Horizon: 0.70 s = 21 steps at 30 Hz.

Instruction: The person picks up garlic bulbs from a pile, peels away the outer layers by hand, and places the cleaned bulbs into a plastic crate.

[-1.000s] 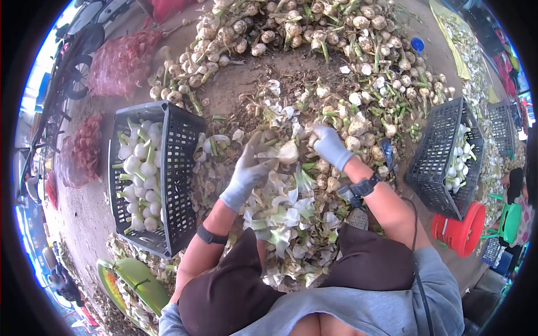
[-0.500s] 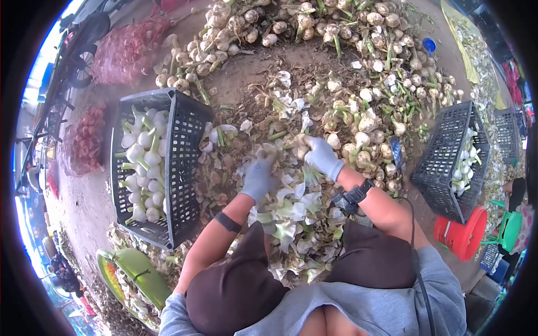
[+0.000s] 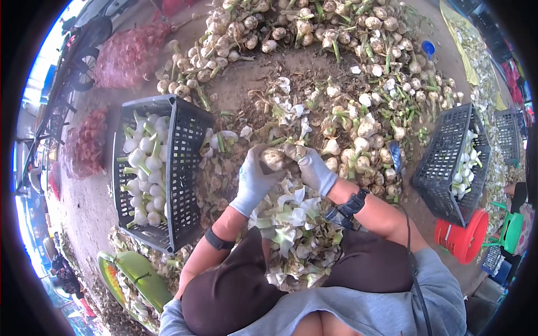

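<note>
A garlic bulb (image 3: 273,159) with pale, soil-marked skin is held in front of me at the middle of the head view. My left hand (image 3: 253,178), in a light grey glove with dirty fingertips, wraps round its left and lower side. From the right, my gloved right hand (image 3: 314,168) closes its fingers at the bulb's other side; their exact grip is partly hidden. Beneath both hands lies a heap of peeled garlic skins and leaves (image 3: 291,210). Unpeeled garlic bulbs with stems (image 3: 364,143) lie just beyond my right hand.
A black crate (image 3: 185,173) of clean white garlic stands at left, another black crate (image 3: 448,162) at right. More garlic (image 3: 302,28) is piled at the far side. Red mesh sacks (image 3: 126,59), a red bucket (image 3: 468,235) and a green stool (image 3: 511,229) stand around.
Both hands have come closer to me and rise over the skin heap. The garlic bulb now shows plainly between them; earlier the fingers were blurred and lower among the skins.
</note>
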### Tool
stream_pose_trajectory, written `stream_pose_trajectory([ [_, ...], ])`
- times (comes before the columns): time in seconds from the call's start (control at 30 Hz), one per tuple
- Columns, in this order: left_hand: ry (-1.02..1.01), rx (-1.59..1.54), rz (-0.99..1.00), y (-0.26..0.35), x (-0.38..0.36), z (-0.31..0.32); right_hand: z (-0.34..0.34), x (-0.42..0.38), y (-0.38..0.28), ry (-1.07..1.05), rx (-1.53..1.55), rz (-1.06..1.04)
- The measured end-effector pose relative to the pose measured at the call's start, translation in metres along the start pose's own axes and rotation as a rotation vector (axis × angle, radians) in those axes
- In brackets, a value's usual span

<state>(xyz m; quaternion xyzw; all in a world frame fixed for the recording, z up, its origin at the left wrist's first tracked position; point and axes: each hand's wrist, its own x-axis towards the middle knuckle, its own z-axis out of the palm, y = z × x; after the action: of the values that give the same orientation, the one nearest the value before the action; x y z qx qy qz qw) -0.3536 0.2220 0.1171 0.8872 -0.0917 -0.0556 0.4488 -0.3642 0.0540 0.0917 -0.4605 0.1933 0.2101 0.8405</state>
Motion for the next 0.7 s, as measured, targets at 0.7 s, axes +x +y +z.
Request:
stream_pose_trajectory([
  [0.7,-0.138,-0.648,-0.214,0.011,0.002,-0.015,-0.005,-0.005,-0.015,-0.189,-0.497,-0.262],
])
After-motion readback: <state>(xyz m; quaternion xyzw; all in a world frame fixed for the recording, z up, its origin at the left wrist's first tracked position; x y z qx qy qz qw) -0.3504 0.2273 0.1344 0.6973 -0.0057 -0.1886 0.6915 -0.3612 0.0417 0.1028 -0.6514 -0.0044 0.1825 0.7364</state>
